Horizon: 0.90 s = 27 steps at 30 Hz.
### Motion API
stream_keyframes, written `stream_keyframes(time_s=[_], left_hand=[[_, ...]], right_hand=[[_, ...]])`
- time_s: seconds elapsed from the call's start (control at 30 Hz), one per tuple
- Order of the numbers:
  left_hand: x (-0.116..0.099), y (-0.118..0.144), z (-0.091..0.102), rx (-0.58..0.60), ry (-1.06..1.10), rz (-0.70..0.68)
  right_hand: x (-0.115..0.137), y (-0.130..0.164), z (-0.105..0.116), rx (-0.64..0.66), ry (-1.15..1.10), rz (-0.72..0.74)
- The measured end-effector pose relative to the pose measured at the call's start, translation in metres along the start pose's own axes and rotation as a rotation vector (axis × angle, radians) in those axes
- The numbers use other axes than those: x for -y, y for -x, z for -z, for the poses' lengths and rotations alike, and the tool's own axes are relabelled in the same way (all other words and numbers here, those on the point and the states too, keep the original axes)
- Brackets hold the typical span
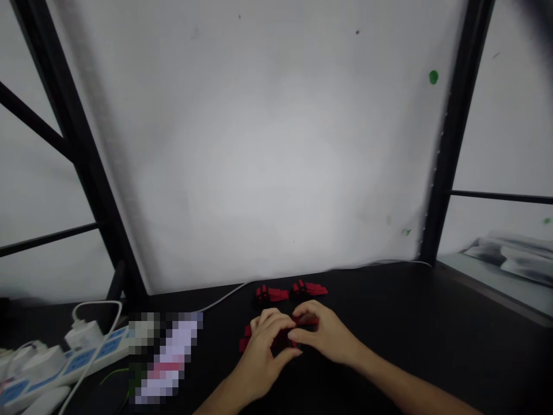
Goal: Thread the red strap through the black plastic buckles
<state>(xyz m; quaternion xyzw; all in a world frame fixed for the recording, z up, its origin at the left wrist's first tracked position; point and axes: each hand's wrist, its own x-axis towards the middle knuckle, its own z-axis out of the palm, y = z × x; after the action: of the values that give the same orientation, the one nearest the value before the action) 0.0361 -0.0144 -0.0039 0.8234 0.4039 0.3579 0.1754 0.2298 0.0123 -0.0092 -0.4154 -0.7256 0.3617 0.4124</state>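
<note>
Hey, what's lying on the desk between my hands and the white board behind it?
In the head view, two small red pieces lie side by side on the black desk, between your hands and the white board. Nothing else shows there.

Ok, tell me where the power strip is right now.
In the head view, the power strip lies at the lower left of the black table, left of the left hand, with white plugs in it.
</note>
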Motion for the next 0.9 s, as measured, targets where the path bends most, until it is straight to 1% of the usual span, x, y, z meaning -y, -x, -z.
stream_keyframes(time_s=[0.07, 0.17, 0.33, 0.43, 0.53, 0.63, 0.7, 0.8, 0.9], left_hand=[[-0.002, 0.001, 0.001, 0.013, -0.028, -0.031], [-0.002, 0.000, 0.003, 0.034, -0.061, -0.042], [0.004, -0.002, 0.009, 0.068, -0.085, -0.026], [0.011, -0.002, 0.010, 0.094, -0.094, 0.011], [0.015, -0.001, 0.015, 0.153, -0.098, 0.046], [0.017, 0.000, 0.031, 0.208, -0.116, 0.087], [0.019, 0.002, 0.048, 0.279, -0.136, 0.138], [0.024, 0.006, 0.071, 0.463, -0.145, 0.192], [0.028, 0.009, 0.079, 0.577, -0.151, 0.212]], right_hand=[[-0.003, -0.001, 0.002, 0.090, -0.032, 0.020], [-0.005, -0.003, 0.007, 0.154, -0.036, 0.060], [-0.007, -0.011, 0.026, 0.276, 0.058, 0.036], [-0.015, -0.015, 0.040, 0.270, 0.168, -0.015], [-0.023, -0.015, 0.052, 0.252, 0.295, -0.058], [-0.028, -0.014, 0.063, 0.235, 0.407, -0.105], [-0.031, -0.013, 0.074, 0.256, 0.502, -0.163], [-0.036, -0.014, 0.092, 0.273, 0.604, -0.247], [-0.037, -0.015, 0.104, 0.198, 0.666, -0.247]])
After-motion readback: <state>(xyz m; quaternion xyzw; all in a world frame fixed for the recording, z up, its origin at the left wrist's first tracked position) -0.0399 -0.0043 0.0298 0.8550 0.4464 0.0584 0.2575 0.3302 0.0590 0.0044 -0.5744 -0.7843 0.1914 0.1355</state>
